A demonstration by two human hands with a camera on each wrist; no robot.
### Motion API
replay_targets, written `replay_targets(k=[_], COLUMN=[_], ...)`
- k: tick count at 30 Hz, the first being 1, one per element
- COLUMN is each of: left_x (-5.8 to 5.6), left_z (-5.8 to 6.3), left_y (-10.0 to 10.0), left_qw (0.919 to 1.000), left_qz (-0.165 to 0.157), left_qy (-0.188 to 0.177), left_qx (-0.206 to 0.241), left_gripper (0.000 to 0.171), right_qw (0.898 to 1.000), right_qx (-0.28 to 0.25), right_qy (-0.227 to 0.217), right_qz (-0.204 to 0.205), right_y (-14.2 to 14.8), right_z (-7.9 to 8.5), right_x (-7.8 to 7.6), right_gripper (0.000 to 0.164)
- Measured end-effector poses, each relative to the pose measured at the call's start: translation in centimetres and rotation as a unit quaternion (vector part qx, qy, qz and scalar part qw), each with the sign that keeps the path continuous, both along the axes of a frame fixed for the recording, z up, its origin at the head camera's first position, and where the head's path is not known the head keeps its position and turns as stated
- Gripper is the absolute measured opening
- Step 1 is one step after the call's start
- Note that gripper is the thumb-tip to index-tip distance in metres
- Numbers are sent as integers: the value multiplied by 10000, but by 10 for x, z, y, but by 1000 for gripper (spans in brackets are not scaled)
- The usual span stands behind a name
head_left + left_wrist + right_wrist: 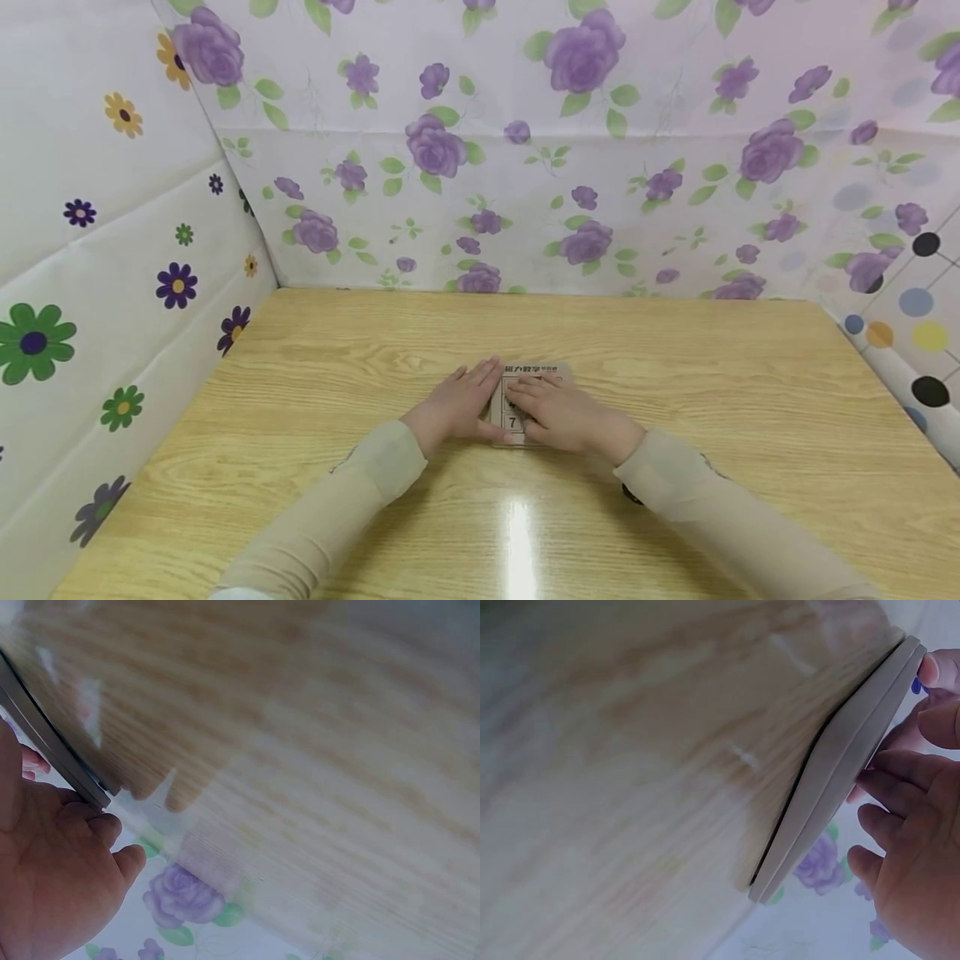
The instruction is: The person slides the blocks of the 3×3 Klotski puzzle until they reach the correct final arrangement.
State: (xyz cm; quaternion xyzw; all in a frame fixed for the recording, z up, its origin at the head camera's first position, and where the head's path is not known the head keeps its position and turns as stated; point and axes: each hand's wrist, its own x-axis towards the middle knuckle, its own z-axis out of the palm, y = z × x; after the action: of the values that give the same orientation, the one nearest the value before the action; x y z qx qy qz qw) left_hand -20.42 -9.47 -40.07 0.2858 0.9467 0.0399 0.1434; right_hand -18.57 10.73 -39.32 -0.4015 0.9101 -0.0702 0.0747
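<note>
A pale number sliding puzzle (536, 367) lies flat on the table, with printed characters along its far edge and a tile marked 7 showing at its near left. My left hand (459, 407) holds its left side, fingers along the far left edge and thumb at the near edge. The right hand (564, 413) comes in from the right, its fingers resting over the tiles and covering most of them. In the right wrist view the thin side of the puzzle (840, 765) shows, with fingertips right at its top face. The left wrist view catches the puzzle's dark edge (49, 727) beside the curled outer fingers.
The wood-grain table (360, 333) surrounds the puzzle and carries a bright light reflection at the front. A floral sheet (525, 167) hangs behind it, with a flower-print sheet (135, 250) at the left and a dotted one (918, 333) at the right.
</note>
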Motion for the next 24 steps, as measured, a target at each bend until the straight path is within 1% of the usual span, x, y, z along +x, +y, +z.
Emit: replay_targets(k=[3, 6, 11, 14, 19, 24], left_x=[0, 1, 4, 5, 4, 1], left_z=[0, -1, -5, -6, -5, -2], left_y=[0, 0, 0, 0, -1, -1], left_qw=[10000, 10000, 10000, 10000, 9999, 10000], left_qz=[8, 8, -7, 13, 33, 13], left_qy=[28, 24, 8, -7, 41, 83], left_qx=[-30, -17, 46, 61, 103, 52], left_gripper=[113, 114, 116, 116, 116, 117], right_qw=[9999, 9997, 9987, 9982, 9983, 9986], right_qx=[-124, -197, -81, -45, -41, -41], right_qy=[-39, -61, -103, -61, 43, 25], right_qz=[-20, -124, -487, -595, -577, -526], right_y=[3, 11, 29, 38, 45, 46], right_z=[0, -1, 0, 2, 5, 7], right_x=[0, 1, 5, 6, 5, 5], right_gripper=[53, 53, 52, 50, 49, 49])
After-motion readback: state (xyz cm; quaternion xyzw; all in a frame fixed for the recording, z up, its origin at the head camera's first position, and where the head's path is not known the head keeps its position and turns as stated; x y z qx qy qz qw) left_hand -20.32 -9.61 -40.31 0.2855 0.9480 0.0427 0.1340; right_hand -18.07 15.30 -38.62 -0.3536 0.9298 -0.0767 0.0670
